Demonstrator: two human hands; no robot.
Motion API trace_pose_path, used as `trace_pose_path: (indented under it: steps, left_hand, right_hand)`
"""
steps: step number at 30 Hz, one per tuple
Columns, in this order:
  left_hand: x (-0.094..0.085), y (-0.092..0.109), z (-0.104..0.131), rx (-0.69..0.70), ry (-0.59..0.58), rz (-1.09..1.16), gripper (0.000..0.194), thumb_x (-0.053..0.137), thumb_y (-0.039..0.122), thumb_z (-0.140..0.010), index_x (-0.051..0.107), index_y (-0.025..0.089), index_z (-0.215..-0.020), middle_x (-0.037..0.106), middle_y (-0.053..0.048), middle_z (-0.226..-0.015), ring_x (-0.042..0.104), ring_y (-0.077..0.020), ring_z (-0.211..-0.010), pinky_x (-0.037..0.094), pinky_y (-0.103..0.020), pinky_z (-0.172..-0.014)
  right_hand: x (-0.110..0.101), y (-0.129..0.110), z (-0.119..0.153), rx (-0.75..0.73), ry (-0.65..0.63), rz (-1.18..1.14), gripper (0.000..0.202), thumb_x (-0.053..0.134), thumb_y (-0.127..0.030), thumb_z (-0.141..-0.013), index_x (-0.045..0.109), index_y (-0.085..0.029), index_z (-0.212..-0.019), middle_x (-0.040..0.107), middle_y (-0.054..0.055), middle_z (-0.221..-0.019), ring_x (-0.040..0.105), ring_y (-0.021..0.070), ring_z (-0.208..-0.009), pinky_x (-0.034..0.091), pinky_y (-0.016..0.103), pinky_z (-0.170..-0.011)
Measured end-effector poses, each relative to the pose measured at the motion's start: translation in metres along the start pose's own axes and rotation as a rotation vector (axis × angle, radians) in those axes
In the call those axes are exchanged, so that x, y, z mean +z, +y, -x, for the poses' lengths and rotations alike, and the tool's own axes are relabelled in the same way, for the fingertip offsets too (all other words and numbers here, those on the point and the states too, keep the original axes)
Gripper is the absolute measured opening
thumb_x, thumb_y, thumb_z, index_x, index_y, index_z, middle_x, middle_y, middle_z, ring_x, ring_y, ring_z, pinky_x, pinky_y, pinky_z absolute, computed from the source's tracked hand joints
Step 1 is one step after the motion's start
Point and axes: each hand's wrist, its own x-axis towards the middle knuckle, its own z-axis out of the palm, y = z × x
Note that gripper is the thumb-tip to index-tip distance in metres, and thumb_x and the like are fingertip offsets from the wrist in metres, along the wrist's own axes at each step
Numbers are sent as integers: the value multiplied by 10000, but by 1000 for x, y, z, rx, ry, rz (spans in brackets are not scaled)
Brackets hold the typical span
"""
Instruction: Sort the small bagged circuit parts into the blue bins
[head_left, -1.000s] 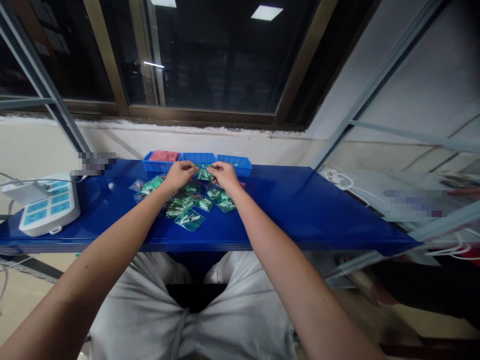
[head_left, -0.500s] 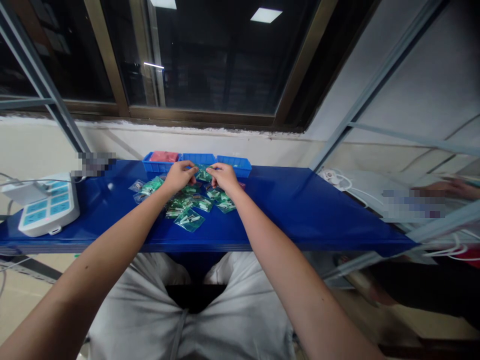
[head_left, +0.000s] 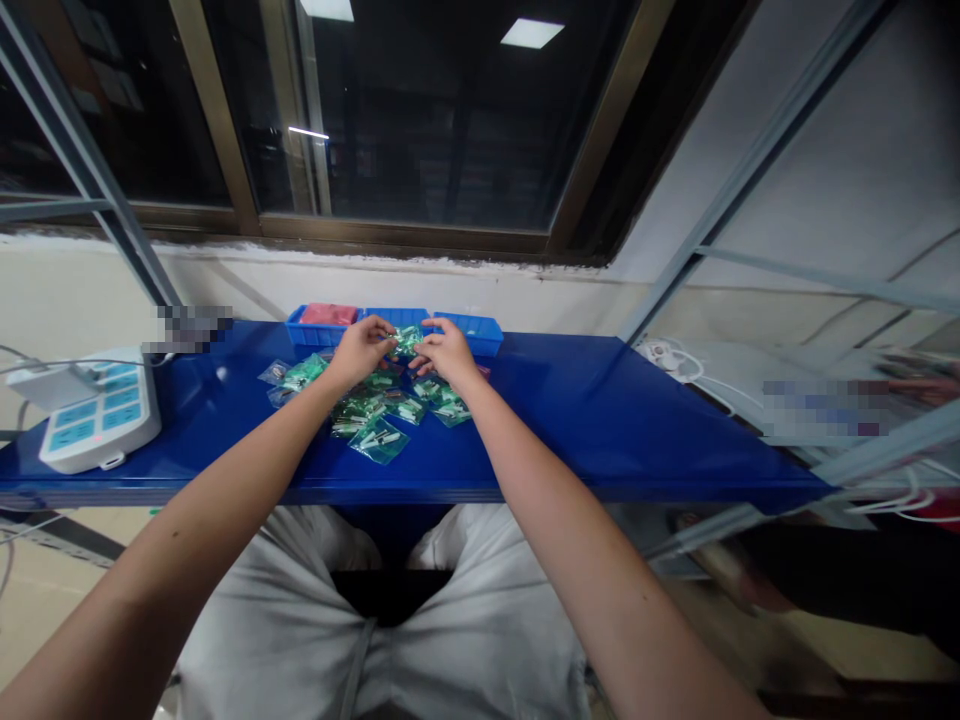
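Observation:
A small clear-green bag point(head_left: 407, 340) is between my two hands, above a pile of similar bags. My left hand point(head_left: 364, 350) pinches its left edge. At its right side my right hand point(head_left: 444, 352) has its fingers spread, close to or touching the bag. Below them, green bags point(head_left: 360, 412) with pale and dark small parts inside lie heaped on the blue table point(head_left: 570, 420). One bag point(head_left: 379, 440) lies nearest the table's front edge.
Behind the hands stand a blue bin point(head_left: 294, 330) with red packets point(head_left: 328, 314) and further blue bins point(head_left: 487, 335). A white power strip point(head_left: 101, 415) sits at the left. Metal posts rise at both sides. At the far right is a person's hand point(head_left: 926, 385).
My right hand's fingers have loosened and spread from their pinch on the bag. The bag between my hands looks more crumpled.

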Motion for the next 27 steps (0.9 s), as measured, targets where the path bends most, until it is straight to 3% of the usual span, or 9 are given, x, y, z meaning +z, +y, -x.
trace_pose_path:
  steps: [5,10,15,20,23,27]
  left_hand:
    - [0,-8,-2,35,2,11,157,646,185,-782,530,170,-887,588,6,-745,594,-101,-524,468,-205,-453]
    - [0,-5,-2,34,-1,5,150,640,168,-794,522,170,-887,585,11,-736,597,-107,-520,475,-219,-456]
    - [1,-5,-1,23,10,-9,143,641,185,-813,525,171,-895,623,-8,-760,609,-113,-541,486,-232,-488]
    - [2,-4,-1,7,16,13,137,639,187,-818,528,170,-897,633,-22,-752,654,-150,-588,504,-254,-514]
    - [1,-7,-4,-11,42,2,95,599,210,-848,534,166,-903,662,-50,-771,682,-174,-662,525,-272,-575]
    - [-2,-17,-9,10,89,-122,102,565,253,-852,573,158,-888,702,-79,-825,687,-189,-760,533,-284,-673]
  right_hand:
    - [-1,2,-1,-31,-26,64,512,624,-126,-779,495,-188,-1271,606,-44,-733,670,145,-509,489,203,-419]
    - [-1,1,0,-52,-29,104,624,605,-130,-795,482,-254,-1394,640,-30,-733,664,137,-523,504,205,-434]
    - [0,-1,1,-87,-12,121,334,613,-152,-811,705,-187,-1130,657,2,-707,644,122,-505,488,200,-418]
    - [1,-4,2,-95,23,103,242,609,-139,-814,736,-147,-1020,662,13,-666,658,139,-522,468,196,-403]
    - [-3,-6,0,-60,103,56,248,614,-160,-827,728,-145,-1047,706,41,-775,693,148,-596,474,185,-413]
    - [-14,-6,-5,-5,304,-69,357,587,-185,-863,661,-136,-1209,718,98,-1013,733,175,-732,493,185,-421]
